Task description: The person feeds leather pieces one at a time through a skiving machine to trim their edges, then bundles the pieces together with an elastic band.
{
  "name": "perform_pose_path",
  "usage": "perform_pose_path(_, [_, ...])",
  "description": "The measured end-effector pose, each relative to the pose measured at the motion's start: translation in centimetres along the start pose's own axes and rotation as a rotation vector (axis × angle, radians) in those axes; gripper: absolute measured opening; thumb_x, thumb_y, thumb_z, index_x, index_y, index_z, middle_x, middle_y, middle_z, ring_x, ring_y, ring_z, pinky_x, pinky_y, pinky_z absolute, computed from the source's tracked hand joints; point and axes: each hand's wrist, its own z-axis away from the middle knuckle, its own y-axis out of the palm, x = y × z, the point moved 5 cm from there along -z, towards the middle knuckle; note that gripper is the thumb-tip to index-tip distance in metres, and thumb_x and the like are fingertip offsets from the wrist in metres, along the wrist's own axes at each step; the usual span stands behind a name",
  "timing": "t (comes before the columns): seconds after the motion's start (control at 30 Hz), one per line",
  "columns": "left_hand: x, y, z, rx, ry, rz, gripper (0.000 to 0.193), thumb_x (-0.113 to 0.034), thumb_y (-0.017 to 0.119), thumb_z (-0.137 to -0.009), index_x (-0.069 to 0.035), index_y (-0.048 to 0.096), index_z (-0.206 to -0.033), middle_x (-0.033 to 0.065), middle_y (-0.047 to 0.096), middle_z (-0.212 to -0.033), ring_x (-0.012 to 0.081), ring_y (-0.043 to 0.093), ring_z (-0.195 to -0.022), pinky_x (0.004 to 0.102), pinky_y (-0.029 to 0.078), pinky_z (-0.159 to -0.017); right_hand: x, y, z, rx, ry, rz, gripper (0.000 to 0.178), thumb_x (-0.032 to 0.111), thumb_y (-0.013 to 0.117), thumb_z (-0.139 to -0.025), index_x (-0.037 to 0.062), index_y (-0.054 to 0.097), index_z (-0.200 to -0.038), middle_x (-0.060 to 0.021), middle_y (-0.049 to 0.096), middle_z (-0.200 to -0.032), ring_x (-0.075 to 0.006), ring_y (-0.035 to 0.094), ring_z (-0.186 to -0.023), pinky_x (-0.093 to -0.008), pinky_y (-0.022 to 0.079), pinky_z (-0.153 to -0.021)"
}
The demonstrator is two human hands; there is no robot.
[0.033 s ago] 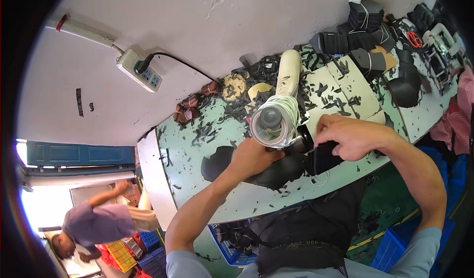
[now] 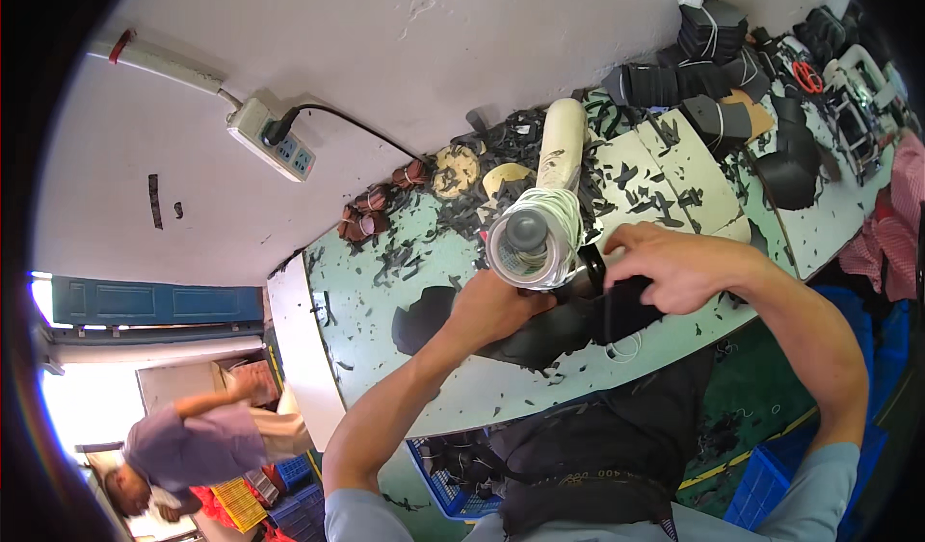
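Head view: the bare left hand, fingers curled, is at the upper edge of a smooth, curved black sheet lying on the pale green table; its fingertips are hidden, so I cannot tell whether it grips the sheet; the bare right hand is half curled, forefinger and thumb apart, by a dark black piece beside the sheet; I cannot tell what, if anything, it holds.

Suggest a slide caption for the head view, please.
Left hand and right hand at black pieces on a table strewn with dark scraps.
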Motion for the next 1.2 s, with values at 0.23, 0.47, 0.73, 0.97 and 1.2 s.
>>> perform_pose_path(0.23, [1.3,0.2,1.6,0.324,0.051,0.312,0.041,-0.013,0.067,-0.090,0.001,0.063,-0.128,0.0150,0.071,-0.119,0.0240,0.067,-0.109,0.0339,0.050,-0.095,0.0,0.4,-0.8,-0.048,0.021,0.041,0.048,0.003,0.056,-0.070,-0.0029,0.063,-0.117,-0.0241,0.061,-0.118,-0.0394,0.055,-0.119,-0.0464,0.047,-0.098])
perform_pose_path(0.47, [1.8,0.4,1.6,0.129,-0.051,0.089,0.029,-0.026,0.070,-0.088,-0.008,0.074,-0.110,0.0128,0.075,-0.099,0.0258,0.072,-0.093,0.0363,0.053,-0.086,-1.0,-0.4,1.1,-0.109,0.096,-0.012,0.043,0.004,0.058,-0.071,-0.0018,0.063,-0.114,-0.0224,0.065,-0.105,-0.0390,0.063,-0.104,-0.0461,0.050,-0.092])
perform_pose_path(0.73, [2.1,1.7,-0.3,0.000,-0.148,0.030,0.033,-0.036,0.075,-0.083,-0.008,0.075,-0.102,0.0111,0.075,-0.089,0.0260,0.072,-0.089,0.0399,0.054,-0.082,-0.4,-0.1,1.6,0.101,0.051,-0.082,0.049,0.001,0.055,-0.071,-0.0009,0.062,-0.120,-0.0250,0.055,-0.128,-0.0400,0.052,-0.123,-0.0427,0.045,-0.102])
perform_pose_path(0.97, [2.1,2.4,-0.1,-0.086,-0.014,0.374,0.023,-0.023,0.070,-0.090,-0.003,0.071,-0.100,0.0101,0.070,-0.069,0.0181,0.067,-0.051,0.0313,0.053,-0.052,1.2,0.4,-1.2,-0.082,-0.136,-0.006,0.051,0.002,0.055,-0.069,-0.0028,0.062,-0.120,-0.0266,0.053,-0.134,-0.0422,0.047,-0.128,-0.0457,0.041,-0.107])
perform_pose_path(1.2, [15.1,3.6,7.9,-0.332,-0.397,0.512,0.031,-0.030,0.066,-0.094,0.001,0.070,-0.096,0.0069,0.068,-0.073,0.0129,0.064,-0.058,0.0290,0.052,-0.053,-1.2,-2.4,2.9,-0.245,0.132,-0.174,0.052,-0.001,0.063,-0.080,0.0016,0.053,-0.132,-0.0228,0.067,-0.113,-0.0373,0.063,-0.111,-0.0435,0.049,-0.096])
